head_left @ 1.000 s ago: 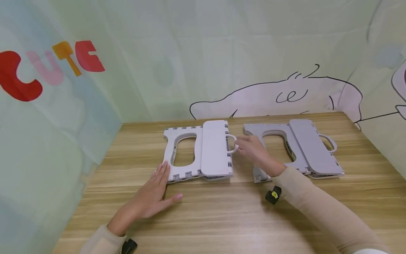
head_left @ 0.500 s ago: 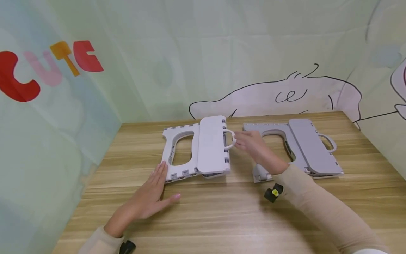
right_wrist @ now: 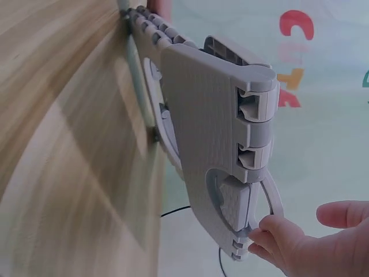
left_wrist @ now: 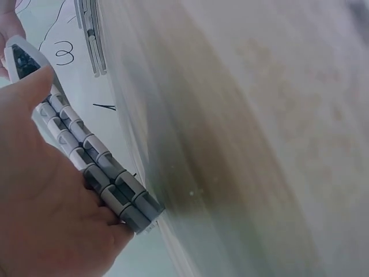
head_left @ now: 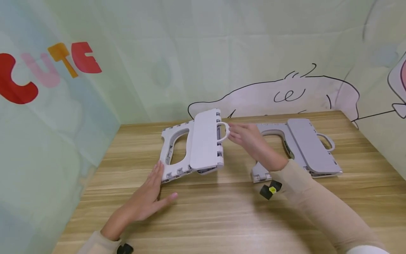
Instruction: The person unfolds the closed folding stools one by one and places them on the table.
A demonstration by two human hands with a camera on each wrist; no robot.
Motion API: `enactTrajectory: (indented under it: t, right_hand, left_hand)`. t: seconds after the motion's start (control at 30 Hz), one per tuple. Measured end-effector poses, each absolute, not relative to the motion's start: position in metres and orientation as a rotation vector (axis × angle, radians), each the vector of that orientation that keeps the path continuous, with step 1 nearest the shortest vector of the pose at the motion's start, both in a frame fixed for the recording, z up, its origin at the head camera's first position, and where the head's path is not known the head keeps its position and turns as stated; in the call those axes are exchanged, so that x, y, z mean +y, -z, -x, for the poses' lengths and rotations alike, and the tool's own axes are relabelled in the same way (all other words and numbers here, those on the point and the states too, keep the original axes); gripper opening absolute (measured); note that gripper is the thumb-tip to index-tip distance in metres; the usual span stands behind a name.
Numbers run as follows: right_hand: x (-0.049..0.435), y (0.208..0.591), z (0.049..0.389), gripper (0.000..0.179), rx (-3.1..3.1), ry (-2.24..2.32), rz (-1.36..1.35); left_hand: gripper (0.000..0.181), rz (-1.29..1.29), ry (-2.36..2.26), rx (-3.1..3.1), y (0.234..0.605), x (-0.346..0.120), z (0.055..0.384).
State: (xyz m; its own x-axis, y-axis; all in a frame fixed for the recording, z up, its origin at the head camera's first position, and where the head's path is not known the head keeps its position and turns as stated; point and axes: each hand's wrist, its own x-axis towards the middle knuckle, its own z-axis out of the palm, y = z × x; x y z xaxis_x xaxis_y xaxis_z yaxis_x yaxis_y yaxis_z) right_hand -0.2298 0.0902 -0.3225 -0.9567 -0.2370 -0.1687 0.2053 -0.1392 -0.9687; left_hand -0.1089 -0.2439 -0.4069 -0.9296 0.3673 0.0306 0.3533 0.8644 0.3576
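Note:
A white folding stool (head_left: pixel 205 141), folded flat, is tilted with its handle end raised off the wooden table. The fingers of my right hand (head_left: pixel 248 143) hook its loop handle (right_wrist: pixel 273 195), with the thumb apart in the right wrist view. At the opposite end, my left hand (head_left: pixel 144 199) rests along the near left corner of the stool, fingers straight and thumb spread away. The left wrist view shows the hinged edge (left_wrist: pixel 92 151) of the stool sloping up beside that hand. A grey folding stool (head_left: pixel 312 146), also folded flat, lies to the right, partly behind my right hand and wrist.
The wooden table (head_left: pixel 215 215) runs up to a printed cloth backdrop (head_left: pixel 177 63) at the back and left. Wood shows bare in front of both stools. The grey stool has its loop handle (head_left: pixel 327 142) toward the right.
The handle end of the white stool has risen off the table and swung slightly left, with my right hand following up and left. My left hand has stayed at its corner.

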Motion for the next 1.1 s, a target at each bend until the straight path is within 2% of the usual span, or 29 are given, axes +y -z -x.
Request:
enactTrajectory:
  t: [1.1]
  right_hand:
    - [0.035, 0.273, 0.214, 0.055, 1.572, 2.427, 0.189]
  left_hand:
    - [0.100, -0.569, -0.876, 2.845, 0.403, -0.264, 0.112]
